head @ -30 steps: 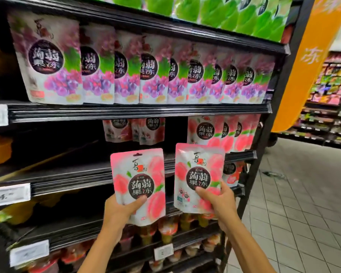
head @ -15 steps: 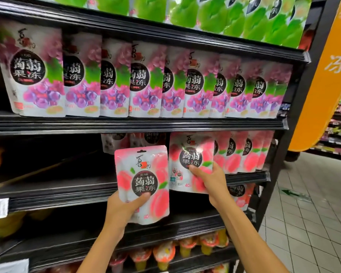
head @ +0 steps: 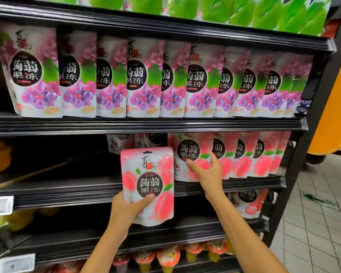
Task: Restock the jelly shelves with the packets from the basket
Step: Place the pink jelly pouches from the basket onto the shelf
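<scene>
On the middle shelf (head: 67, 191), at the left end of its glossy peach row, the right hand (head: 207, 172) grips a flat pink pouch (head: 187, 152) low down, thumb on the front. Just before that shelf's ribbed black lip, the left hand (head: 126, 209) holds a second peach pouch (head: 148, 186) upright, thumb pressed across its shiny face, hang-hole on top. Above the shelf, purple grape pouches (head: 142, 75) stand overlapped; below it, domed jelly cups (head: 165, 257).

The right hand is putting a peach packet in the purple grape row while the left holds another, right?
Not the grape row: the head view shows the right hand placing its peach packet in the peach row one shelf below. The left hand does hold another.
</scene>
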The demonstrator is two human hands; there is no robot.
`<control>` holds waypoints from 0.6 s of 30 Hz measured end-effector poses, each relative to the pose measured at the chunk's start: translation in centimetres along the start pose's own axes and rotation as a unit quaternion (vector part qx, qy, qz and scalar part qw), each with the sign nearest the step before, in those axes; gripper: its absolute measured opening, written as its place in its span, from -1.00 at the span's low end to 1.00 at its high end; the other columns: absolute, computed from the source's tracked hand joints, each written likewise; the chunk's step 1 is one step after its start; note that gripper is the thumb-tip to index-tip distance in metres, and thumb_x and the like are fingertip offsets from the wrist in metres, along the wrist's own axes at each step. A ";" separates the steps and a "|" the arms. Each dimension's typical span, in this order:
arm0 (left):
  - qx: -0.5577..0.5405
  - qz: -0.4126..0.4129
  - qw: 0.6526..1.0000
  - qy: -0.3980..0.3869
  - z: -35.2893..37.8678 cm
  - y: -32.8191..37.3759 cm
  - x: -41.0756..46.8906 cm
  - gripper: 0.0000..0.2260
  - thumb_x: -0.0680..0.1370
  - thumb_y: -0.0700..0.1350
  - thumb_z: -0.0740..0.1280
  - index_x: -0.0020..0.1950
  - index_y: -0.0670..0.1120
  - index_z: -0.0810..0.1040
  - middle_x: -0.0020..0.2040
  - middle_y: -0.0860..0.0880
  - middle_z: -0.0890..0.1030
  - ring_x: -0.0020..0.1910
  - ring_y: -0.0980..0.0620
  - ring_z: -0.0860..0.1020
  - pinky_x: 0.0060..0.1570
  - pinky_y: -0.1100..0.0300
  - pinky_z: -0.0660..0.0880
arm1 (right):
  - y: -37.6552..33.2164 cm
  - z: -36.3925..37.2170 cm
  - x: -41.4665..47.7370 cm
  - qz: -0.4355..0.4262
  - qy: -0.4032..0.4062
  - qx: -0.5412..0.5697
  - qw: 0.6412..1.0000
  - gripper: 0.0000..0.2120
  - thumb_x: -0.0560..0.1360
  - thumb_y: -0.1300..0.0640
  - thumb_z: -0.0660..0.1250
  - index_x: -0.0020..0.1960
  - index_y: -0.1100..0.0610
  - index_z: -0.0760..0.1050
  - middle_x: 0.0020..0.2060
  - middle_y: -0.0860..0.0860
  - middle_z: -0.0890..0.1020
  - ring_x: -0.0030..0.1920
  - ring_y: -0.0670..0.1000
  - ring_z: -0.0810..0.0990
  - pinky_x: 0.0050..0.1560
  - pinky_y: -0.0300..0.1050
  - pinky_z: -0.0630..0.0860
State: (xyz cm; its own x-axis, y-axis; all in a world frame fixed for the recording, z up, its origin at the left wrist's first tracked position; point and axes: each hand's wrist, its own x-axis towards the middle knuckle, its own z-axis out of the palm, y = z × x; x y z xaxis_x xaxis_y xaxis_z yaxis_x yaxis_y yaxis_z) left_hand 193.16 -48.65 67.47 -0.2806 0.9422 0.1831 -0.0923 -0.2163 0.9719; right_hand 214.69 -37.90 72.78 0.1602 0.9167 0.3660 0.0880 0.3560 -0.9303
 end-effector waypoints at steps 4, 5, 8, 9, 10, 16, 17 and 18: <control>-0.009 -0.003 1.000 0.004 0.1 -0.1 0.0 -0.58 0.11 0.09 0.63 -0.09 0.05 0.69 -0.11 -0.09 0.73 -0.15 -0.08 0.71 -0.36 0.07 0.61 | 0.6 -0.6 -0.3 -0.026 -0.036 -0.038 0.998 -0.13 0.29 -0.08 0.60 0.47 0.13 0.30 0.35 -0.08 0.44 0.38 -0.07 0.36 0.35 -0.09 0.35; -0.011 -0.001 1.000 0.002 0.1 -0.1 0.0 -0.59 0.11 0.08 0.63 -0.09 0.05 0.69 -0.11 -0.09 0.73 -0.15 -0.08 0.71 -0.36 0.08 0.61 | 0.5 -0.8 -0.5 -0.031 -0.038 -0.045 0.998 -0.12 0.30 -0.08 0.60 0.48 0.13 0.28 0.34 -0.11 0.42 0.37 -0.10 0.34 0.33 -0.12 0.35; -0.011 0.005 1.000 -0.003 0.3 0.1 -0.1 -0.64 0.16 0.03 0.65 -0.11 0.06 0.69 -0.13 -0.09 0.73 -0.17 -0.06 0.71 -0.38 0.09 0.60 | 0.7 -1.7 -1.1 -0.045 -0.027 -0.070 0.996 -0.43 0.31 -0.02 0.61 0.22 0.01 0.43 0.13 -0.22 0.54 0.22 -0.15 0.48 0.18 -0.26 0.43; -0.010 0.005 1.000 -0.006 0.4 0.1 -0.2 -0.66 0.18 0.00 0.66 -0.11 0.06 0.69 -0.13 -0.09 0.73 -0.17 -0.07 0.71 -0.38 0.09 0.60 | 0.8 -1.9 -1.2 -0.049 -0.023 -0.080 0.995 -0.50 0.31 0.00 0.61 0.14 0.00 0.45 0.06 -0.22 0.59 0.15 -0.15 0.55 0.13 -0.26 0.48; -0.010 0.004 1.000 -0.008 0.6 0.1 -0.2 -0.67 0.19 -0.02 0.66 -0.11 0.06 0.68 -0.13 -0.09 0.73 -0.17 -0.07 0.71 -0.38 0.08 0.60 | 0.7 -2.1 -1.4 -0.054 -0.018 -0.091 0.994 -0.53 0.31 0.02 0.61 0.10 -0.02 0.45 0.00 -0.20 0.61 0.08 -0.17 0.58 0.09 -0.27 0.50; -0.010 -0.001 1.000 -0.018 1.7 0.2 -0.5 -0.65 0.15 0.02 0.62 -0.11 0.06 0.68 -0.13 -0.08 0.73 -0.16 -0.07 0.71 -0.35 0.06 0.61 | 0.6 -2.4 -2.3 -0.079 0.034 -0.155 0.984 -0.45 0.30 -0.02 0.60 0.20 0.10 0.50 -0.04 -0.04 0.60 -0.10 -0.10 0.54 -0.03 -0.27 0.53; -0.009 -0.002 1.000 -0.020 1.9 0.2 -0.5 -0.63 0.13 0.05 0.62 -0.11 0.06 0.68 -0.13 -0.08 0.73 -0.16 -0.07 0.71 -0.35 0.06 0.61 | 0.5 -2.3 -2.4 -0.076 0.041 -0.164 0.983 -0.44 0.31 -0.02 0.60 0.21 0.11 0.50 -0.01 0.00 0.61 -0.06 -0.05 0.55 0.03 -0.16 0.55; -0.008 -0.004 1.000 -0.022 2.1 0.3 -0.5 -0.61 0.11 0.07 0.62 -0.11 0.06 0.68 -0.13 -0.08 0.73 -0.17 -0.07 0.71 -0.35 0.05 0.61 | 0.5 -2.2 -2.3 -0.072 0.049 -0.169 0.982 -0.45 0.31 -0.02 0.60 0.21 0.11 0.51 0.01 0.03 0.61 -0.02 -0.01 0.57 0.06 -0.09 0.56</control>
State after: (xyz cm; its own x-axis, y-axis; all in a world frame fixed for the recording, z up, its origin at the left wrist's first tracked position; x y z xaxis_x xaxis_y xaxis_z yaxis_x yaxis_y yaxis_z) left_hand 195.29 -48.69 67.94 -0.2371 0.9541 0.1829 -0.1105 -0.2135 0.9707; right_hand 216.57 -40.25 71.52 0.2148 0.8339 0.5083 0.4354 0.3842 -0.8142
